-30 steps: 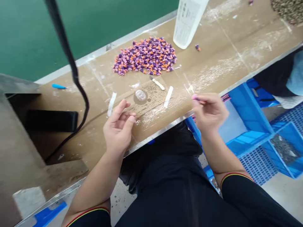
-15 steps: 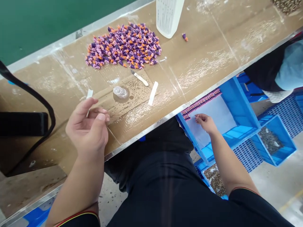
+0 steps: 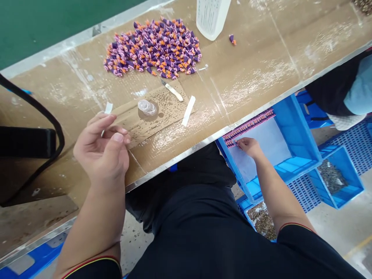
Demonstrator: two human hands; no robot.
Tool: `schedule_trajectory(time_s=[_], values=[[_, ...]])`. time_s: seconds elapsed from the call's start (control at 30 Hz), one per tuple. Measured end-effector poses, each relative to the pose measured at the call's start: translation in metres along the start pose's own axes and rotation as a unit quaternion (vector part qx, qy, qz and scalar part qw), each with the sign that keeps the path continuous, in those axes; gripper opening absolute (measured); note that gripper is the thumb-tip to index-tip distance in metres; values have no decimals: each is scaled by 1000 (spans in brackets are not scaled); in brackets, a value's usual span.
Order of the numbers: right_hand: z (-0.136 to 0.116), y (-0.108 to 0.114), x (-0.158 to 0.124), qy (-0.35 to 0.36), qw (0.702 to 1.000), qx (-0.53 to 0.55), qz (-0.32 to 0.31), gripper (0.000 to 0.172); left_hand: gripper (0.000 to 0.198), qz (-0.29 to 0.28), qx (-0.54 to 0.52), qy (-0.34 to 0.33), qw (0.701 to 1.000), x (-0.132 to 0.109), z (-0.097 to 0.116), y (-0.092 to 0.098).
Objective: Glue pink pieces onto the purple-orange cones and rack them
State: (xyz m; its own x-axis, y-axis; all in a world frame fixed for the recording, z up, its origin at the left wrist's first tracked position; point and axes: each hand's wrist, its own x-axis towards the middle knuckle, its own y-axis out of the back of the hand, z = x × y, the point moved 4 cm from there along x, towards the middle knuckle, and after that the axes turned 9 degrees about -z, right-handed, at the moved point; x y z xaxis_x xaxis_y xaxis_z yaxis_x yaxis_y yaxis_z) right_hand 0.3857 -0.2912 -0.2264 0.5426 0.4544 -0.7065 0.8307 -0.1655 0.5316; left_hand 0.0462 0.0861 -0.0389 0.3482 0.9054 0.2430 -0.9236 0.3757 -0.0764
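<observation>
In the blue bin (image 3: pixel 302 131) below the table edge, my right hand (image 3: pixel 250 147) is closed in a pinch. At its fingertips is a small pinkish piece, mostly hidden, touching the end of a short row beside longer rows of purple-and-pink pieces (image 3: pixel 252 124) on a white sheet (image 3: pixel 276 141). My left hand (image 3: pixel 104 151) hovers over the table, palm up, fingers loosely curled and apart from the thumb, with nothing visible in it. Beyond it are a brown cardboard piece (image 3: pixel 130 126) bearing clear round discs (image 3: pixel 147 107) and a white-handled knife (image 3: pixel 174 93).
A heap of purple, pink and orange pieces (image 3: pixel 154 48) lies on the table, with a single piece (image 3: pixel 232 40) near a white plastic container (image 3: pixel 213 19). A white strip (image 3: pixel 188 111) lies nearer. Left stands a black device (image 3: pixel 27 141) with a cable. Smaller blue bins (image 3: pixel 338 178) hold tiny parts.
My right hand has moved slightly left, bringing its fingertips to the end of the short row. My left hand has drifted a little left and up, still loosely curled. The view has shifted slightly.
</observation>
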Motion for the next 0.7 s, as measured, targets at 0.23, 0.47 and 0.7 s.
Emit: schedule_trajectory(time_s=[0.23, 0.47, 0.7], values=[[-3, -1, 2, 8, 999, -34, 4, 14, 44, 2, 20, 9, 1000, 0, 2, -4], [-5, -4, 2, -2, 999, -45, 10, 20, 48, -24, -6, -21, 999, 1, -1, -3], [-4, -5, 1, -2, 999, -42, 8, 21, 46, -47, 1, -41, 998, 0, 0, -3]])
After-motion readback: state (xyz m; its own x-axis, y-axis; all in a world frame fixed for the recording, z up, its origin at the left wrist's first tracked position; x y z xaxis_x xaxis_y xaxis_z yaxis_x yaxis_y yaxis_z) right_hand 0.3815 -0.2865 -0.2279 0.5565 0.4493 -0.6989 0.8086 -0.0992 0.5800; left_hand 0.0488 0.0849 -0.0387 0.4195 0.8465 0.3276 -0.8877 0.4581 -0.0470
